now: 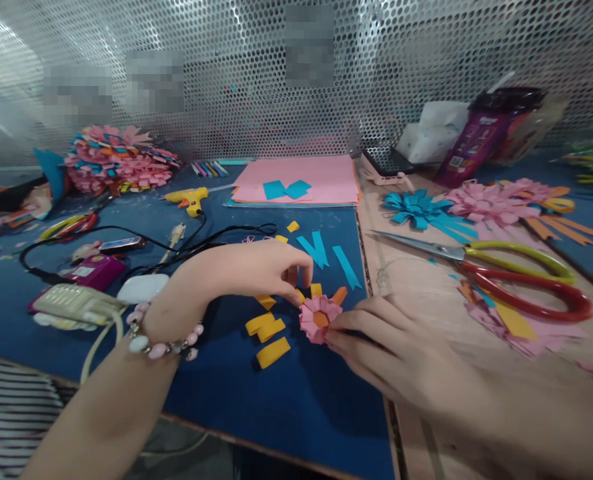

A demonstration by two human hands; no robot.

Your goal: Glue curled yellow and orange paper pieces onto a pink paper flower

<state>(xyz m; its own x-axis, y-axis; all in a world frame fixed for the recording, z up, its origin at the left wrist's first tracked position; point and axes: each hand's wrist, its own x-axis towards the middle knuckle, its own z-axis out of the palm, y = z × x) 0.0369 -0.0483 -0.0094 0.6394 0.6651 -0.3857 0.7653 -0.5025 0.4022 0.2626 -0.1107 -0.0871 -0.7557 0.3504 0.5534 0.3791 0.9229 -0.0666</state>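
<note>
A small pink paper flower [308, 323] with an orange centre is held at its right edge by the fingertips of my right hand [383, 340]. My left hand [261, 267], with a bead bracelet at the wrist, reaches in from the left. Its thumb tip is at the flower's upper left edge; the curled index finger stays apart from the thumb. Yellow paper loops [273, 353] lie left of the flower, and more yellow bits show under my left fingers. An orange strip [339, 295] sits at the flower's upper right. Blue paper strips [347, 267] lie beyond my hands.
Large scissors [521, 267] rest on the right board beside blue [419, 208] and pink paper flowers [481, 203]. Pink sheets [296, 173] are stacked at the back. A yellow glue gun [189, 198], cables and a power strip [79, 305] occupy the left. A purple cup [486, 137] stands back right.
</note>
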